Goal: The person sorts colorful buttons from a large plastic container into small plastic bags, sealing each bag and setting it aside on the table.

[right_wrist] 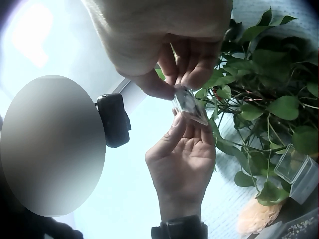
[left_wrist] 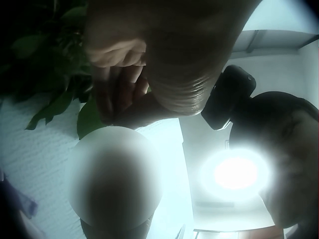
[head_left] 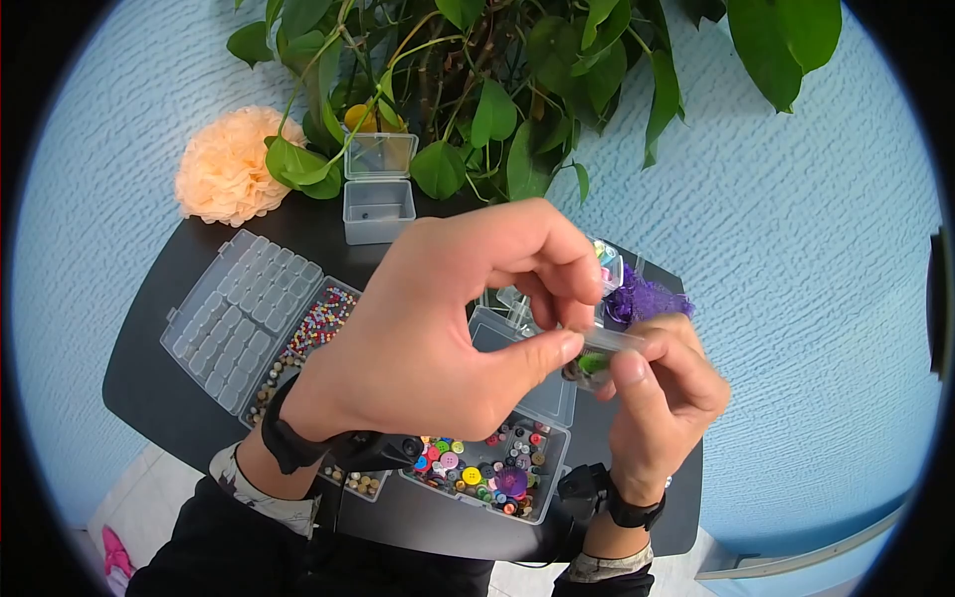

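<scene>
A small clear plastic bag [head_left: 595, 366] with dark and green bits inside is held up between both hands, above the table. My right hand [head_left: 668, 393] pinches its right side between thumb and curled fingers. At the bag's upper left edge, my left hand [head_left: 438, 318] grips with the thumb [head_left: 557, 348] and fingertips, the index finger arching above. From the right wrist view, the clear bag [right_wrist: 189, 104] spans the gap between the right hand [right_wrist: 169, 55] and the left hand [right_wrist: 182, 154]. In the left wrist view the left hand [left_wrist: 149, 64] hides the bag.
Below the hands, an open box of colourful buttons [head_left: 477, 473] stands on the black table [head_left: 149, 368]. An open bead organiser [head_left: 239, 318] lies left, partly behind the left arm. Farther back are a small lidded box [head_left: 378, 209], a peach paper flower [head_left: 234, 164], purple mesh [head_left: 645, 298] and a leafy plant [head_left: 497, 109].
</scene>
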`<state>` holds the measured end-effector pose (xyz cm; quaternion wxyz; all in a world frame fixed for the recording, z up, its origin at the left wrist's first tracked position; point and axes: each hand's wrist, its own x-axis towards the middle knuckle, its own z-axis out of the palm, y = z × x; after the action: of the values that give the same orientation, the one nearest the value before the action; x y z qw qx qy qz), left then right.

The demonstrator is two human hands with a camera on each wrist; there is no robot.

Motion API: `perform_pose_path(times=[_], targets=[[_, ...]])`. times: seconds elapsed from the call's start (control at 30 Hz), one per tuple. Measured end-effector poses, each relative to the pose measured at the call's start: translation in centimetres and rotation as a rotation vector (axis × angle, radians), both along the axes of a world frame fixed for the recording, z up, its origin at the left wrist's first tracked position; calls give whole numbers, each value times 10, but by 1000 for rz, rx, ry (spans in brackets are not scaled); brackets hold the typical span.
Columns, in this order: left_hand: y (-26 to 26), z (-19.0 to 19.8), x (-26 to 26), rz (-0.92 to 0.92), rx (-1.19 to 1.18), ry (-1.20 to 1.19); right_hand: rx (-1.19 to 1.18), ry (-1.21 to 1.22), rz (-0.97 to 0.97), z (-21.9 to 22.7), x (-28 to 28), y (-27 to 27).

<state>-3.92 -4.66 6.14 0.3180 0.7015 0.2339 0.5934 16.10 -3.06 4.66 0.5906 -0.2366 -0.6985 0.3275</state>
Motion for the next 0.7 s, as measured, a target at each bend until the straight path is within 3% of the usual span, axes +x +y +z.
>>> perform_pose_path(times=[0.23, 0.33, 0.4, 0.7], targets=[[1, -2, 3, -62, -49, 19, 60, -47, -15, 3, 3, 1], [0, -3, 5, -30, -56, -9, 115, -93, 2, 4, 3, 2], [0, -3, 5, 71, 94, 156, 132, -99, 21, 4, 2, 2], [0, -5, 7, 182, 109, 197, 99, -134, 70, 5, -7, 5]])
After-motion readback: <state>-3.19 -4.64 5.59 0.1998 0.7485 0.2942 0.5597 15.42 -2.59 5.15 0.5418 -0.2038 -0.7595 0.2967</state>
